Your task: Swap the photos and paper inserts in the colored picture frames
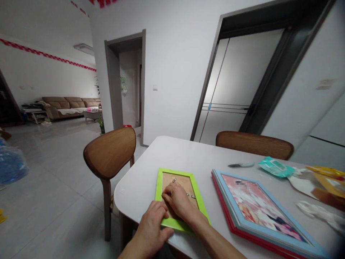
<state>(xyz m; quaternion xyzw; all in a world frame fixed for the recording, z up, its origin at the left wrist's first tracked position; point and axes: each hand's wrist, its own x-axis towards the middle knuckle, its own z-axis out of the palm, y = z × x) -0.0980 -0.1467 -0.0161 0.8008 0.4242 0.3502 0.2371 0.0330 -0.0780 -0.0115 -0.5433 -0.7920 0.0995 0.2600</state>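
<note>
A lime-green picture frame (159, 180) lies back side up near the table's left front corner, with a brown backing board (181, 178) inside it. Small metal fittings show on the board: one fitting (174, 180) at the far end, another fitting (191, 196) on the right. My left hand (153, 225) grips the frame's near left corner, thumb at the near edge and fingers over the left side. Bent over the board, my right hand (180, 201) has its fingertips pressed together by the left inner edge; what lies under them is hidden.
Right of the green frame, a blue-edged picture frame (229, 201) rests on a red frame (225, 212). Beyond are a knife (241, 165), a teal wipes packet (276, 167) and crumpled white material (319, 214). Wooden chairs, including a left chair (110, 153), stand around the white table (185, 151).
</note>
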